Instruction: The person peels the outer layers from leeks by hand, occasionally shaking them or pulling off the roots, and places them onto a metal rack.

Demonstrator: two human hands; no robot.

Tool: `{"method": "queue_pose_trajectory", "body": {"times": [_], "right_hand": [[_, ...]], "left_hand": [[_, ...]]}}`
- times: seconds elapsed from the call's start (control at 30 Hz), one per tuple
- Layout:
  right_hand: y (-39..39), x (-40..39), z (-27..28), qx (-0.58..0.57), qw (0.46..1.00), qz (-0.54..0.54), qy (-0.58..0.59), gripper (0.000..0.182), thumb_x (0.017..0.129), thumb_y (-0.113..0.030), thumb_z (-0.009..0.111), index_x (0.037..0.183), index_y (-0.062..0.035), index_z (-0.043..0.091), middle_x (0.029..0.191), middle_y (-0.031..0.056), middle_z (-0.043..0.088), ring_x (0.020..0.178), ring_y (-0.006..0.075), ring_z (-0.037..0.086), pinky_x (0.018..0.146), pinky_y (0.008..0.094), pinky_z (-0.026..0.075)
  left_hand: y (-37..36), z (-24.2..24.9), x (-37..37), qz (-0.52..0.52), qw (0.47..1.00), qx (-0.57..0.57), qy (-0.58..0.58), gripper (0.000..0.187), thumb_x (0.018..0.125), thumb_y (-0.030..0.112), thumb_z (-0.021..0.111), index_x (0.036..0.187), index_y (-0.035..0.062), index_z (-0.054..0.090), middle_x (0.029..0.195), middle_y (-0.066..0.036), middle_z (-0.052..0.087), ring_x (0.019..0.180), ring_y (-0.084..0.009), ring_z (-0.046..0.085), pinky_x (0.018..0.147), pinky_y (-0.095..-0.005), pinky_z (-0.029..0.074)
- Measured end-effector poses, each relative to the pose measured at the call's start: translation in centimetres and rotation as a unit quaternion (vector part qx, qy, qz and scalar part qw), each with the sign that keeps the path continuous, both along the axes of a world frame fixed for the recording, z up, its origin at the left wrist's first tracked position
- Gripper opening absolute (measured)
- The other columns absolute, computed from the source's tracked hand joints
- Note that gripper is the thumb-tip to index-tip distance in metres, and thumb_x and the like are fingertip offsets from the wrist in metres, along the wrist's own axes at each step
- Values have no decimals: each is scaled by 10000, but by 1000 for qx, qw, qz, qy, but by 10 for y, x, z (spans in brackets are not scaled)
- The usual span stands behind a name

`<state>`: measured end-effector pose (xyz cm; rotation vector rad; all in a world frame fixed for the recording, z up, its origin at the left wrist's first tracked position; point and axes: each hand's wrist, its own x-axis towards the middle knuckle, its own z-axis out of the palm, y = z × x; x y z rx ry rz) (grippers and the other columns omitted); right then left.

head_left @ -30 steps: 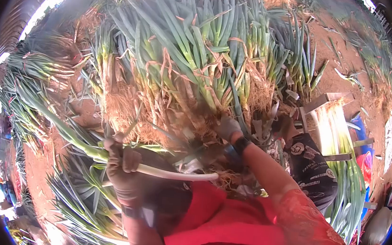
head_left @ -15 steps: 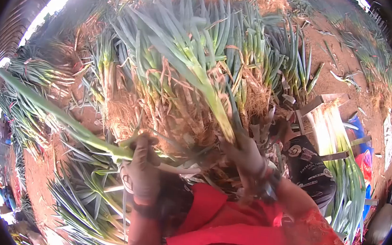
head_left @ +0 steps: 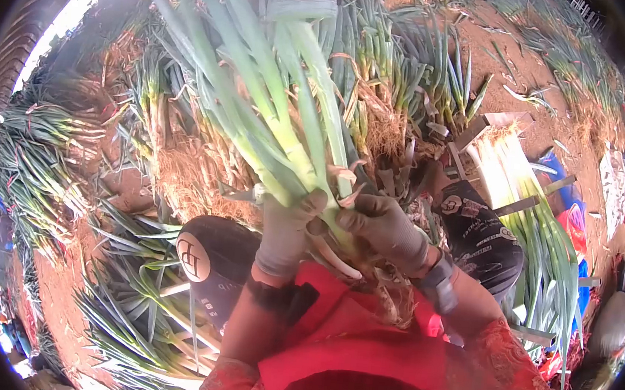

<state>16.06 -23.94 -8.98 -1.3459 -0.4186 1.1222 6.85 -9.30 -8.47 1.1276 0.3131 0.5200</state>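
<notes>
In front of my red apron, both gloved hands are close together on several long green onions [head_left: 281, 128]. Their green leaves fan up and to the left, and the rooty lower ends hang toward my lap. My left hand [head_left: 286, 230] is closed round the stalks, with its thumb on top. My right hand [head_left: 392, 229] pinches the stalks just to the right, where dry, peeling sheath shows near its thumb. A pale stalk end [head_left: 336, 261] sticks out below my left hand. My fingers partly hide the stalks.
Beyond my hands stands a heap of green onions with dry roots [head_left: 194, 176]. At the right, peeled green onions [head_left: 509, 184] lie in a wooden frame [head_left: 496, 122]. More green onions [head_left: 143, 314] lie on the ground at my left. My knees [head_left: 212, 260] flank my hands.
My left hand has brought its long green onion in from the left, beside those in my right hand. Both hands are now together, with the leaves pointing up.
</notes>
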Motion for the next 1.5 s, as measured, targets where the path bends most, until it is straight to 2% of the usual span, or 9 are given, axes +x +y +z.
{"method": "queue_pose_trajectory", "body": {"times": [0.27, 0.57, 0.77, 0.83, 0.9, 1.1, 1.33, 1.37, 1.5], "right_hand": [[-24, -9, -30, -111, 982, -78, -134, 242, 912, -157, 642, 1091, 6, 639, 872, 50, 700, 678, 125, 655, 600, 298, 518], [-89, 6, -90, -437, 703, 127, -546, 410, 847, -389, 657, 1023, -22, 612, 963, 200, 688, 806, 374, 690, 696, 450, 549], [-27, 1, -8, -49, 959, 102, -259, 489, 970, -347, 581, 1327, -21, 511, 1032, 131, 699, 902, 225, 686, 797, 373, 538], [-17, -5, -14, -12, 970, 189, -152, 511, 1001, -362, 538, 1375, -22, 462, 1051, 111, 691, 914, 184, 663, 807, 329, 528], [-9, -10, -18, 24, 959, 279, -38, 534, 1031, -377, 495, 1423, -24, 414, 1070, 91, 682, 925, 144, 641, 816, 285, 518], [-31, -31, -11, -75, 958, 274, -44, 488, 1048, -422, 414, 1279, -9, 534, 917, 52, 640, 823, 124, 590, 731, 284, 481], [-105, -38, -9, -28, 964, 254, -75, 405, 1021, -361, 502, 943, 12, 641, 729, 45, 586, 670, 107, 558, 587, 287, 430], [-120, -33, -1, -23, 963, 256, -82, 396, 1019, -342, 506, 926, 16, 649, 720, 52, 603, 641, 117, 561, 569, 301, 428], [-196, -27, 17, -19, 964, 175, -197, 339, 983, -270, 554, 890, 31, 680, 703, 86, 658, 629, 161, 633, 561, 311, 466]], "left_hand": [[17, -44, -15, 97, 992, 21, 73, 206, 886, 31, 670, 1073, -1, 591, 781, -23, 609, 564, -87, 538, 465, -219, 407], [40, -62, -28, 151, 979, 123, 61, 124, 895, 47, 639, 1015, 27, 665, 863, -63, 668, 627, -110, 577, 532, -252, 451], [57, -53, -31, 177, 794, 579, 57, 215, 900, 70, 628, 1104, 4, 653, 886, -78, 673, 835, -165, 644, 699, -287, 521], [44, -50, -26, 125, 978, 161, 35, 298, 890, 101, 657, 1166, -4, 617, 889, -86, 673, 848, -169, 649, 699, -284, 524], [33, -44, -26, 75, 993, -85, 28, 371, 887, 124, 673, 1219, -12, 580, 901, -90, 672, 844, -172, 649, 700, -280, 526], [30, -42, -18, 162, 983, -79, 23, 297, 915, 84, 627, 1192, -24, 628, 920, -83, 668, 771, -151, 614, 650, -241, 520], [98, -80, -49, 251, 897, 335, 144, 333, 945, 75, 481, 1235, 88, 643, 914, -104, 699, 738, -141, 644, 640, -273, 530], [93, -62, -51, 263, 951, 114, 118, 332, 926, 43, 498, 1223, 83, 640, 985, -124, 689, 816, -142, 636, 710, -282, 529], [125, -77, -72, 327, 931, 94, 130, 374, 910, -7, 528, 1271, 63, 594, 1093, -103, 651, 947, -175, 609, 816, -294, 518]]}}
